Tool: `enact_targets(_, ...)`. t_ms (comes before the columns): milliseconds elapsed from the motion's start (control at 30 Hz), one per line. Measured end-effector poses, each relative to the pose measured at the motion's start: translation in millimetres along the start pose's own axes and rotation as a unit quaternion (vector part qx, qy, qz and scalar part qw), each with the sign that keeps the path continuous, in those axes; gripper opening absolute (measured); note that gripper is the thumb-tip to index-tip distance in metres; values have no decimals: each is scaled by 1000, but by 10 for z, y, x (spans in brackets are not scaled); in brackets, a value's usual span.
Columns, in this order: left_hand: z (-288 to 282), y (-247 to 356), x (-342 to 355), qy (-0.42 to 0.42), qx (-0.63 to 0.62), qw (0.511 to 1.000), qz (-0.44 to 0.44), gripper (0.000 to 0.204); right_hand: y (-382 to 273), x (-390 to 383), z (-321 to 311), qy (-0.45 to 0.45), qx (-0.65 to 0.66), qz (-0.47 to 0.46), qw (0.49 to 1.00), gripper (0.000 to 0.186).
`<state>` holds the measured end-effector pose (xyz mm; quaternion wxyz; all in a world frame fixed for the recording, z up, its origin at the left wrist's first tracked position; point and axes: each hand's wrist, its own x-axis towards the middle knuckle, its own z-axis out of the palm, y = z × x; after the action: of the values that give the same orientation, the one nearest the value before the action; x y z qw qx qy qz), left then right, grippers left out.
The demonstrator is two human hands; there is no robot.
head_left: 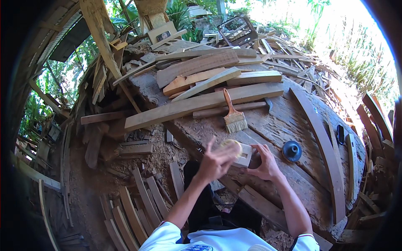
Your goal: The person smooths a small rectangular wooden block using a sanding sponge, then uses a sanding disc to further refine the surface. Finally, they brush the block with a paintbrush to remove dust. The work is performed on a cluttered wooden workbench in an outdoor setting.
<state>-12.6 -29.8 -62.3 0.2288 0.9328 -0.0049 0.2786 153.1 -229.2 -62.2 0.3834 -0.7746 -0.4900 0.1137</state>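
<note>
My left hand (217, 162) is blurred by motion, its index finger raised and the other fingers bent over a yellowish round pad (238, 147). The pad is against the left side of a pale wooden block (245, 157); its exact kind is too smeared to tell. A rectangular slot shows in the block's upper face. My right hand (266, 164) grips the block from the right, thumb on the near side and fingers on the far side. Just beyond lies a wide paint brush (235, 119) with an orange-brown handle, bristles toward me.
The worn wooden bench (268, 125) carries a dark blue round cup-shaped piece (292, 150), a hammer (234, 109), a long curved board (320, 146) and stacked planks (201, 102). Curved wood strips (130, 213) stand at the lower left. Offcuts (301, 67) are heaped behind.
</note>
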Motion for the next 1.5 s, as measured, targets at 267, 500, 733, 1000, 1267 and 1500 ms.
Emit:
enact_targets(267,-6,-96,149,-24,-25,998,-58,18,7,-17,10,6,4,-15,1000,93)
enact_targets(500,-51,238,310,-124,-20,992,26,25,47,19,-12,-9,1,-16,1000,93)
enact_targets(733,100,360,308,-107,-33,994,9,25,152,-9,6,-8,-16,-43,999,93)
enact_targets(1000,131,259,286,-96,26,995,13,25,104,10,19,7,-2,-50,999,92)
enact_targets(1267,72,231,82,-17,8,996,-88,25,24,21,3,-9,-3,-21,1000,95)
enact_targets(1500,-68,114,36,-19,12,998,-52,23,24,7,-18,-8,-7,-7,1000,95)
